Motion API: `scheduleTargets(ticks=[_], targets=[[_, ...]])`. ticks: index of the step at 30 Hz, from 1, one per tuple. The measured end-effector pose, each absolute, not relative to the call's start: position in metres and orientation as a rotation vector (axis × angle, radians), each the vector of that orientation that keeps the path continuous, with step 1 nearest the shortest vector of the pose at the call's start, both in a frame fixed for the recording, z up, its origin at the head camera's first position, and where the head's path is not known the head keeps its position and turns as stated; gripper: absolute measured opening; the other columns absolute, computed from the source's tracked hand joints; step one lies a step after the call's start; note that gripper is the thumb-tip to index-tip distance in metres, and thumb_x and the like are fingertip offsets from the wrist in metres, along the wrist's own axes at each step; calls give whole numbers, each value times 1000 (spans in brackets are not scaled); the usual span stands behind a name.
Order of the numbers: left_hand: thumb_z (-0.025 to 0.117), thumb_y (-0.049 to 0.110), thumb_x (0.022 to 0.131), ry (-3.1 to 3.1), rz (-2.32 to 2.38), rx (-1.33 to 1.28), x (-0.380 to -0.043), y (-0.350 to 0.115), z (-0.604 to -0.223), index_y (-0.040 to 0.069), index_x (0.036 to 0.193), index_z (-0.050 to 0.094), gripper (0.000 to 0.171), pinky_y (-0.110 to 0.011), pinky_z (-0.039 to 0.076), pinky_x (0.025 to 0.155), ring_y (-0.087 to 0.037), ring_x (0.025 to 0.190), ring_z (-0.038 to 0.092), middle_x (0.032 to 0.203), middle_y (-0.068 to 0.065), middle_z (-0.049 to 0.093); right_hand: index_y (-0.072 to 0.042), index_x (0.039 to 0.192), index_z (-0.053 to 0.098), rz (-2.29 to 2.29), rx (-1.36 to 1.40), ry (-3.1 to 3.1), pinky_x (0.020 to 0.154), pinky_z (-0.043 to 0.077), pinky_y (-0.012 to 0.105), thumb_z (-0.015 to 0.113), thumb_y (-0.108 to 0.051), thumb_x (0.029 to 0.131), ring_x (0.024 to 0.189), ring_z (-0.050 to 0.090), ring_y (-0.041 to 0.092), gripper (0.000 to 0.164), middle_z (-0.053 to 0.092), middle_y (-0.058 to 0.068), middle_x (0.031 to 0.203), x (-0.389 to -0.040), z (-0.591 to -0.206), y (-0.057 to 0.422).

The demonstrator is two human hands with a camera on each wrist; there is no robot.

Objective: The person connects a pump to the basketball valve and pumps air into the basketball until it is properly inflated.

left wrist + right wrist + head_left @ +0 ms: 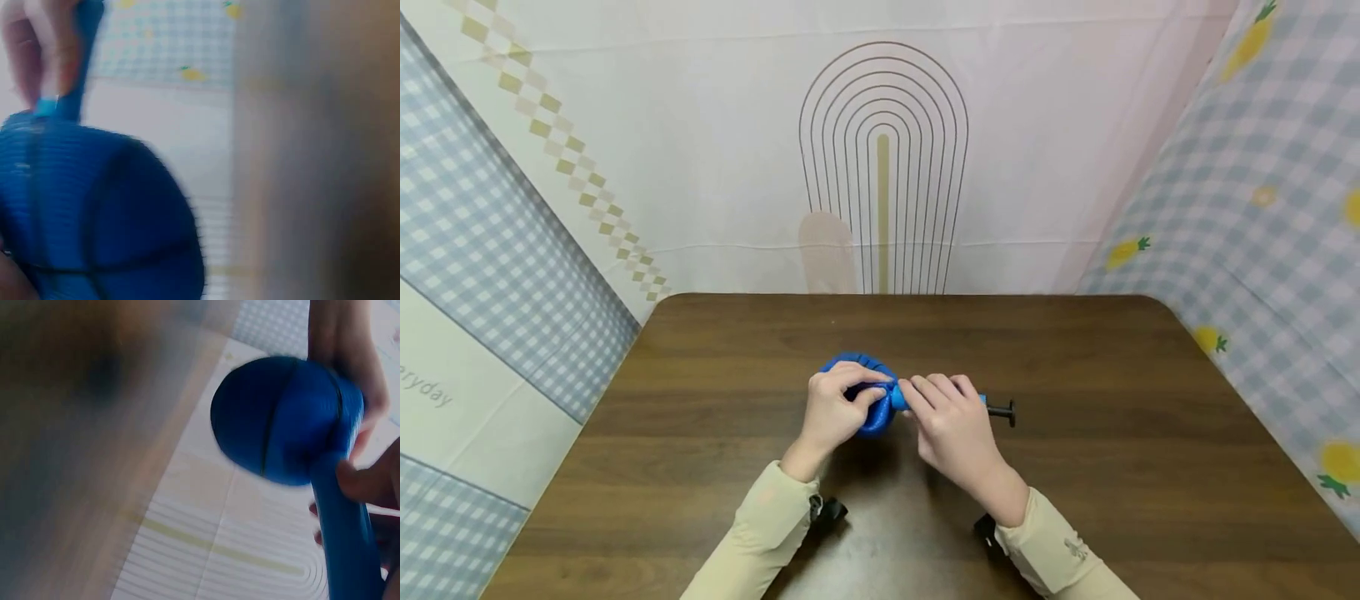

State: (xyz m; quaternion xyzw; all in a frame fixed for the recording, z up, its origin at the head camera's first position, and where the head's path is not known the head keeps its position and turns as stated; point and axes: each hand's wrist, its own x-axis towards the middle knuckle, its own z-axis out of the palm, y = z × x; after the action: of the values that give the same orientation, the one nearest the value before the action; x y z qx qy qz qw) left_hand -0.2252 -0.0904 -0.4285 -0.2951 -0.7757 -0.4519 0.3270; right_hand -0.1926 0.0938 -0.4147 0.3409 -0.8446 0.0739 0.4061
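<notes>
A blue ball [874, 423] with black seam lines is held above the table, and its side looks caved in. My left hand [835, 407] grips it, thumb and fingers pinching the ball's edge beside the pump's tip. A blue hand pump [898, 398] with a black T-shaped handle [1002, 412] points at the ball from the right. My right hand [953, 423] wraps the pump's barrel. In the right wrist view the pump [344, 531] meets the ball [269, 425]; the exact joint is hidden. The left wrist view shows the ball [125, 206] up close, blurred.
Beneath the hands lies a brown wooden table [715, 467] with rounded far corners. A white patterned cloth [722, 150] hangs behind it, with checked cloth [1262, 292] at the sides. Black wrist devices [831, 512] sit at both cuffs.
</notes>
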Motion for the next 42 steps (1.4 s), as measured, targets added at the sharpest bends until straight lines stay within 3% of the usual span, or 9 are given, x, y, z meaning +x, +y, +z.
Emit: scheduleTargets(ticks=[4,10,17,22,28,34,38,42], targets=[[82,5,72,-2144,-939,-821,-227,-102,-421,11,82,78,13,-31,54,71,-19,73,66,76,0,75,-8,110,71,244,907,-2239,77,47,33,80,-21,79,90,64,19,35,73,3,100,-197,-410,102],[81,5,74,-2164,-668,-903,-233,-117,-422,9,80,77,9,-30,53,73,-15,67,66,74,0,75,-15,125,63,219,931,-2577,77,47,34,79,-29,80,87,65,16,50,71,0,99,-197,-403,125],[82,2,71,-2146,-571,-888,-239,-129,-424,10,77,76,12,-32,52,76,-11,64,68,71,1,74,-12,111,68,272,921,-2711,64,39,24,75,-29,84,69,53,8,33,65,-3,87,-204,-403,139],[74,1,78,-2365,-560,-838,-238,-130,-421,15,77,74,14,-34,51,83,-12,68,68,73,4,73,-9,117,64,395,972,-2777,57,37,18,65,-26,93,62,43,4,29,55,-3,85,-205,-404,135],[67,12,91,-2561,-597,-888,-229,-116,-416,15,102,73,13,-39,48,97,-16,93,69,97,2,75,-10,119,62,421,995,-2758,57,39,18,61,-25,96,63,44,4,28,54,-3,86,-202,-404,132],[64,30,93,-2539,-459,-1025,-208,-74,-423,11,130,59,42,-39,43,103,-16,110,64,119,-1,69,-8,118,63,529,1057,-2685,64,46,21,64,-25,93,70,50,6,30,59,-1,93,-203,-405,134],[67,26,91,-2529,-429,-975,-205,-64,-433,8,132,55,46,-36,47,98,-17,104,63,113,-2,68,-7,117,64,718,1021,-2695,73,52,24,67,-22,91,80,58,8,30,66,0,101,-206,-401,139],[68,19,90,-2518,-460,-931,-208,-65,-437,9,123,57,36,-34,50,95,-17,95,60,104,-1,64,-7,113,67,882,989,-2612,71,52,24,65,-15,92,78,59,8,22,70,1,98,-209,-397,142]])
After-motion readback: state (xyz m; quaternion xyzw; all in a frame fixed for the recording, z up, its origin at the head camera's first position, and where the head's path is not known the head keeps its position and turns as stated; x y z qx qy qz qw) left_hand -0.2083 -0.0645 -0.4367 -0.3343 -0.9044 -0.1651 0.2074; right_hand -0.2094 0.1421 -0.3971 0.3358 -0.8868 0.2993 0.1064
